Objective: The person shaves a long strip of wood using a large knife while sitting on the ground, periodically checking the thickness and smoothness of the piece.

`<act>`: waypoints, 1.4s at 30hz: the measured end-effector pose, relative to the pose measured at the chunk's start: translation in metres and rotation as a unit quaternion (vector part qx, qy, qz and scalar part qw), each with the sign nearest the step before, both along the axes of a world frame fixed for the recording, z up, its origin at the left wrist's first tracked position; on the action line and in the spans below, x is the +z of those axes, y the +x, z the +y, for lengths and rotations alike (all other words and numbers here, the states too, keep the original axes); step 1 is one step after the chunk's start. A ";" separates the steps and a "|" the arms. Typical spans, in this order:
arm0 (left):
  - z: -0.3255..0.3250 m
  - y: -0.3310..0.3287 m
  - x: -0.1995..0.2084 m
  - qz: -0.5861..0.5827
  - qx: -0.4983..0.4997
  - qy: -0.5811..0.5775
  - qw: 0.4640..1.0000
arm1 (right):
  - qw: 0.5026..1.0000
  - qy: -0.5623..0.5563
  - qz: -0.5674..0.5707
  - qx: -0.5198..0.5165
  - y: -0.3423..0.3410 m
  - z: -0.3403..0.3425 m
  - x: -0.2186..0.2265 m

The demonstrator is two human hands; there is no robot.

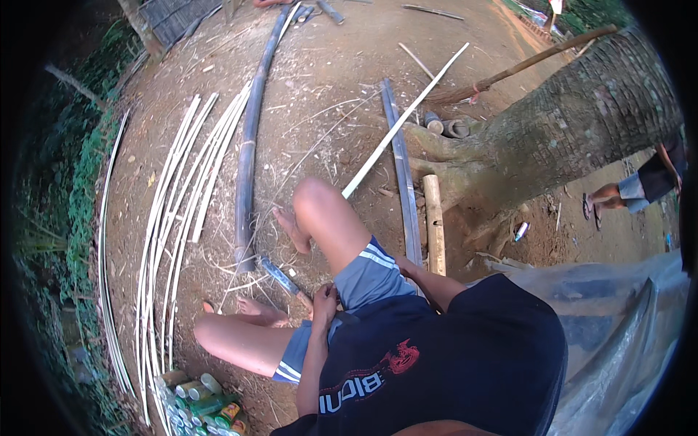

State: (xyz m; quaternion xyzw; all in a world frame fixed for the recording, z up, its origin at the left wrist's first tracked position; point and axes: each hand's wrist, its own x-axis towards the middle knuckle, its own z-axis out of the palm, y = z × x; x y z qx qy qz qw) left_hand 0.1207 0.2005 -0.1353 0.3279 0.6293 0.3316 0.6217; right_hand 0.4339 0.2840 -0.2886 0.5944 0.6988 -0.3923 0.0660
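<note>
My left hand [325,299] is in front of my lap, its fingers curled together beside the grey shorts. Whatever it may hold is too small to make out. Close by is a large knife [278,276] with a dark, worn blade, its handle end near that hand; I cannot tell whether they touch. My right hand [404,267] is at the outer side of my right thigh, its fingers hidden behind the leg. A long pale bamboo strip [407,112] slants from the upper right down behind my right knee, where its lower end is lost to view.
Long split bamboo strips [182,174] lie at left beside a dark bamboo pole [249,138]. A split dark length [401,167] and a short bamboo piece [435,225] lie right, by a tree trunk [560,123]. Cans and bottles [200,407] are piled lower left. A person [640,185] stands far right.
</note>
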 end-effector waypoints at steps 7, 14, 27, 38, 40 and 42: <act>-0.011 0.006 -0.009 0.160 0.010 0.052 0.986 | 0.994 -0.089 0.061 -0.013 -0.046 0.021 0.047; -0.022 0.010 -0.018 0.164 0.030 -0.038 0.985 | 0.992 -0.128 -0.005 0.007 -0.045 0.060 0.049; -0.004 0.008 -0.013 0.149 0.054 -0.094 0.983 | 0.988 -0.133 -0.070 0.027 -0.071 0.115 0.044; 0.000 -0.007 -0.004 0.076 0.063 -0.111 0.989 | 0.983 -0.153 -0.102 -0.004 -0.078 0.121 0.034; 0.003 -0.006 -0.009 0.071 0.066 -0.104 0.990 | 0.983 -0.150 -0.103 -0.007 -0.078 0.126 0.032; -0.005 -0.001 -0.022 0.059 0.083 -0.101 0.990 | 0.983 -0.149 -0.104 0.002 -0.080 0.129 0.033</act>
